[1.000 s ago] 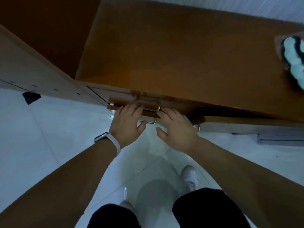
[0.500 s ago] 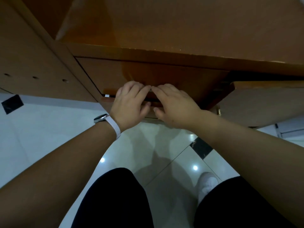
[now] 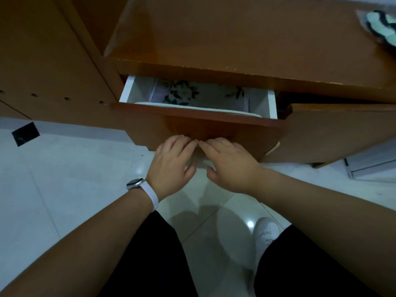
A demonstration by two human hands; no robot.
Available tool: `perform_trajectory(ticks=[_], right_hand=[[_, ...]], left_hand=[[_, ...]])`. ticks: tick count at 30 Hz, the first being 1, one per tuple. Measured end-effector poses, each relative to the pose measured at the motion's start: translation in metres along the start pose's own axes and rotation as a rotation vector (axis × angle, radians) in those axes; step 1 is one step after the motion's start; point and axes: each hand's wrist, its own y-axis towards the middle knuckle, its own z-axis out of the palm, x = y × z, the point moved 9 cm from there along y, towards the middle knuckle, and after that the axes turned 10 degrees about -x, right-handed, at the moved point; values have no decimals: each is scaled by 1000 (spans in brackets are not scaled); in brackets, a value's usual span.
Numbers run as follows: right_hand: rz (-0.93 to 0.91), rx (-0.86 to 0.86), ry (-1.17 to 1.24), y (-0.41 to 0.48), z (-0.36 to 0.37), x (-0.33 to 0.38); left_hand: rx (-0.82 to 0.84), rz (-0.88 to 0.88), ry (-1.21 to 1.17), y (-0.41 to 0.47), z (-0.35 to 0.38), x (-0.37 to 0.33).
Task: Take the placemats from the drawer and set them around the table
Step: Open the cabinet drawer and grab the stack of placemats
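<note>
The drawer (image 3: 214, 127), shut half a second before, had slid part-way out under the left hand (image 3: 171, 163) and right hand (image 3: 229, 166), each grip hooked on its lower front edge (fingertips hidden), baring the floral placemats (image 3: 203, 95) lying inside.

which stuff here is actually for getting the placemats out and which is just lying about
For the job:
- drawer, partly open
- floral placemat inside it
- left hand and right hand, fingers at the drawer front's lower edge

Just lying about:
- green and white thing on the cabinet top
- cabinet door, ajar on the right
- black floor tile
</note>
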Motion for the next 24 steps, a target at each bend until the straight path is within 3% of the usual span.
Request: perform_trajectory(ticks=[5,16,20,24], right_hand=[[104,3,93,-36,3,29],[68,98,85,-65,0,58],[19,129,103,-60,-16,65],[-56,-86,201,-44,-80,62]], left_hand=[[3,12,-21,-38,-15,-15],[60,-61,-51,-77,-32,-31],[34,14,-76,-67,-51,-37],[-88,109,-91,-37,-97,-37]])
